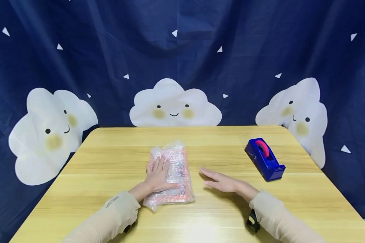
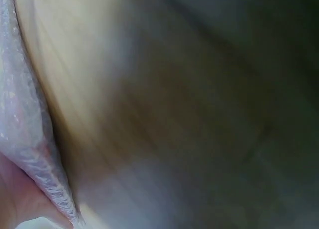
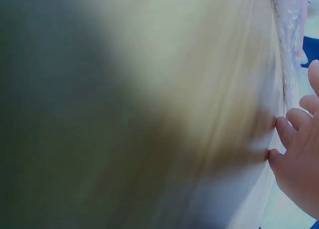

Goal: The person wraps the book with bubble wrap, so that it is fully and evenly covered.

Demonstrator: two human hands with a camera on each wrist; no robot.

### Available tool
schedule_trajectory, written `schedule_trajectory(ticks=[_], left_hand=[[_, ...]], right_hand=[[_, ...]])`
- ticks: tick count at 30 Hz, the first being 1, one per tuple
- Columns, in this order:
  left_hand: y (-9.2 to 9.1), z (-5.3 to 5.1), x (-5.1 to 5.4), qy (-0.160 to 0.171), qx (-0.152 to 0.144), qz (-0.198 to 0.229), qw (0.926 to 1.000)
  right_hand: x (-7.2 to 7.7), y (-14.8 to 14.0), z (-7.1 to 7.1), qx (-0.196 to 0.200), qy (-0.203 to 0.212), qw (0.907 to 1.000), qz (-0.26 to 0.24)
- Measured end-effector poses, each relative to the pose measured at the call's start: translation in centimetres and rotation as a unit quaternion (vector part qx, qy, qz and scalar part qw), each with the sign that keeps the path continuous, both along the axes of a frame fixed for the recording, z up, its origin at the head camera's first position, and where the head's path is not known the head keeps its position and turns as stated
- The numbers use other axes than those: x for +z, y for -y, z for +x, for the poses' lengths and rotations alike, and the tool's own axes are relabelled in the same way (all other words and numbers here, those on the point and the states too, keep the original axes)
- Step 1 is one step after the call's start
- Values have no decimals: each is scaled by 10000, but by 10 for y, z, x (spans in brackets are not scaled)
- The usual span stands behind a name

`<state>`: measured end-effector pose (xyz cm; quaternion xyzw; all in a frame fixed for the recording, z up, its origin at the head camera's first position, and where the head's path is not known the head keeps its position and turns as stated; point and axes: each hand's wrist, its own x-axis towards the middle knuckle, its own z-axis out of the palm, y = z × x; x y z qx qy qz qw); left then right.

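in the head view, a flat rectangular packet in clear, crinkled plastic wrap with an orange-pink border showing through (image 1: pixel 178 168) lies just below the middle of the frame. the bare left hand (image 1: pixel 158 177) rests across its left part, fingers straight and thumb spread, pressing rather than gripping. the bare right hand (image 1: pixel 222 182) is apart from it, to the right of the packet, its fingers extended with nothing held; the right wrist view shows its lower fingertips at or very near the tabletop, and i cannot tell whether they touch.

the step in hand looks like steadying the wrapped packet and flattening its plastic. my judgement is that the next move calls for a firm left palm, so the packet does not slide, and a free right hand for the loose plastic or the tape.

right of centre in the frame stands a dark blue block-shaped tape dispenser (image 1: pixel 270 165) with a bright pink ring (image 1: pixel 266 148) in it, well apart from the packet. nothing stands between it and the right hand. the pale wood-grain table (image 1: pixel 109 162) bears everything; a navy curtain with smiling white clouds (image 1: pixel 200 17) fills the top. puffy plastic at the packet's edges could spring up when released.
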<state>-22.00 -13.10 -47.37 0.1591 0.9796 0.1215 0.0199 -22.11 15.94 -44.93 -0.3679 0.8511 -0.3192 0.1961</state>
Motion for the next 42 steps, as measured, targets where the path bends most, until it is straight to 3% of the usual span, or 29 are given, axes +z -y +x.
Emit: schedule_trajectory(ticks=[7,18,26,31,36,42], left_hand=[[0,1,1,-2,-26,37,10000],[2,2,4,-21,33,19,10000],[3,2,2,-12,51,85,9999],[3,3,1,19,49,163,9999],[2,1,0,41,37,170,9998],[0,1,0,15,18,211,9998]], right_hand=[[-2,-27,13,-141,205,9995,-213],[3,-79,28,-676,133,9911,-1143],[11,-113,35,-770,201,9679,-2383],[20,-133,37,-717,-48,9536,-2923],[31,-159,38,-1047,-356,9467,-3027],[34,-185,40,-1921,-613,9429,-2653]])
